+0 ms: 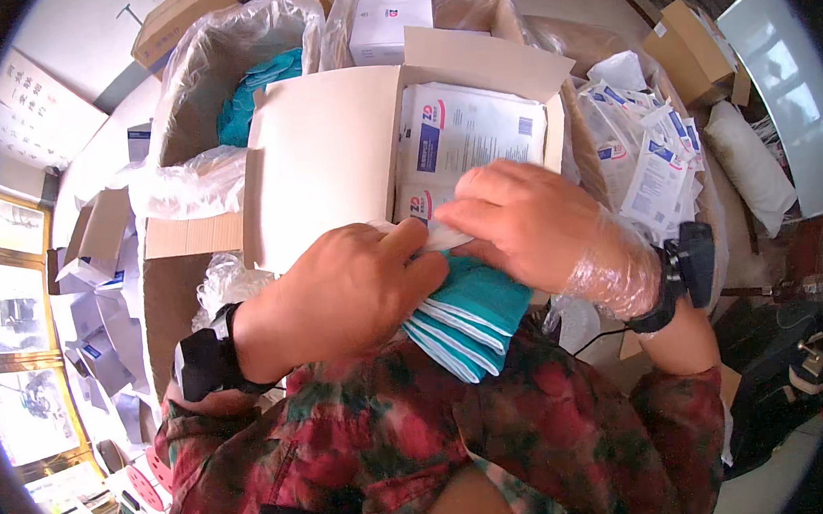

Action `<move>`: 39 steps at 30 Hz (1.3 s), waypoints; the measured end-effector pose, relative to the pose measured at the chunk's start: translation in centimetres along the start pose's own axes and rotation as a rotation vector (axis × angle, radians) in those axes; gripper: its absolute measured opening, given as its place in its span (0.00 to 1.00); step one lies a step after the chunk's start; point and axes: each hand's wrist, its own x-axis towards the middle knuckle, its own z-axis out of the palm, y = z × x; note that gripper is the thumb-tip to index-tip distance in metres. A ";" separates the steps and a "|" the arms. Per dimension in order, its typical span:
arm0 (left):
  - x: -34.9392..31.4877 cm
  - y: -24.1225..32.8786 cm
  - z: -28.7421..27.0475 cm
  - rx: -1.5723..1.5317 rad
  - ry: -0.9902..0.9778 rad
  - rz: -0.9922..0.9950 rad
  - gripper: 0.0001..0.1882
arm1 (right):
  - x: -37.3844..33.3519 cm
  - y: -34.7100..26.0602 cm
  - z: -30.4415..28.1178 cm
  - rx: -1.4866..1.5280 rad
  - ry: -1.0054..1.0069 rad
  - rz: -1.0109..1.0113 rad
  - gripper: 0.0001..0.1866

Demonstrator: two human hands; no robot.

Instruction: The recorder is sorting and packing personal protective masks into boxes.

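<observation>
Just in front of my body, a stack of folded teal cloth pads with white layers (474, 310) sticks out below my hands. My left hand (365, 285) is closed, pinching a thin white wrapper (441, 239) at the upper end of the stack. My right hand (530, 223) is closed on the same wrapper from the other side; its fingertips hide part of it. Beyond my fingers stands an open white carton (327, 162) with its flaps spread. Printed white packets (470, 136) lie flat inside it, close to my right hand.
A plastic-lined box (181, 91) at the far left holds loose teal pads (263, 85). Another lined box behind the carton contains a small white box (391, 22). To the right, a lined box is heaped with printed packets (650, 156). Cardboard boxes (96, 238) stand at the left.
</observation>
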 end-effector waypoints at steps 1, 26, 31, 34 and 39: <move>-0.1 0.1 -0.1 -0.004 -0.018 0.005 0.16 | 0.0 -0.3 0.0 -0.159 0.116 -0.051 0.10; -1.1 0.4 -1.2 -0.073 -0.023 0.070 0.15 | -2.3 -3.0 -2.5 -0.177 -0.021 0.007 0.06; -2.7 -0.5 -0.9 -0.166 0.142 0.088 0.23 | -3.7 -2.8 -2.7 -0.091 -0.025 0.013 0.07; -1.5 0.2 -0.6 -0.056 0.179 0.215 0.24 | -3.2 -2.9 -2.4 -0.023 -0.005 -0.003 0.08; -1.8 0.3 -0.8 -0.067 0.210 0.099 0.27 | -3.5 -4.0 -3.3 -0.073 0.002 0.040 0.11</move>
